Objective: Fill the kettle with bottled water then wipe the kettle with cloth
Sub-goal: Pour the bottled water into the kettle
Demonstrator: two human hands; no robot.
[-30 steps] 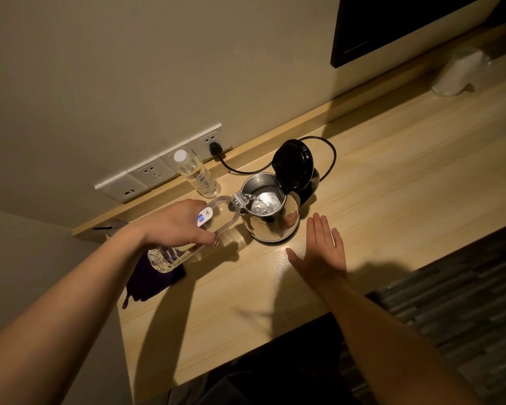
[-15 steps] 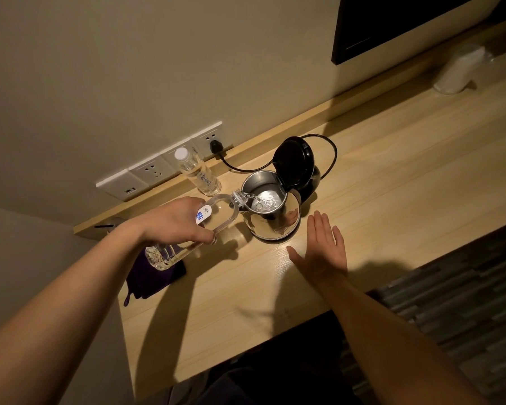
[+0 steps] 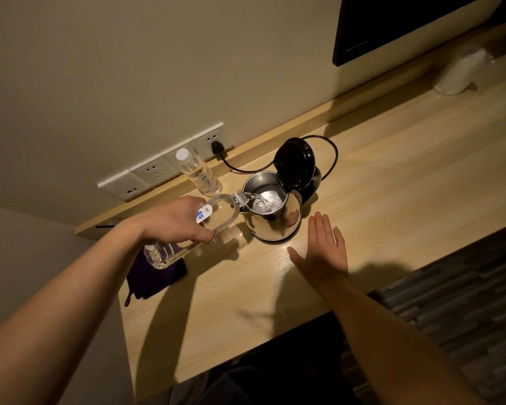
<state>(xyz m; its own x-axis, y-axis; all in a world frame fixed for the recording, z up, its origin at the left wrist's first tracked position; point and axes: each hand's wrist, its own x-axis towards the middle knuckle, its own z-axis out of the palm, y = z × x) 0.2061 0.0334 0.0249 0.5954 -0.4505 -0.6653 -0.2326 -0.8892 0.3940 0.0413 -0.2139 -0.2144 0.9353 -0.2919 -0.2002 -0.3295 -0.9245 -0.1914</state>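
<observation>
Wooden desk [image 3: 392, 182] — left hand [image 3: 173, 220], tipped bottle [image 3: 214, 217] at kettle [image 3: 272, 211] rim

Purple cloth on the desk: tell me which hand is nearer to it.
Left. The left hand holds the tilted bottle just above the purple cloth; the right hand lies flat on the desk, across by the kettle.

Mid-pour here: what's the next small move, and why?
Probably raise the bottle's base a little more with the left hand. Its neck sits over the open kettle with water streaming in, yet water remains pooled at the base end. The right hand rests flat on the desk, holding nothing.
</observation>
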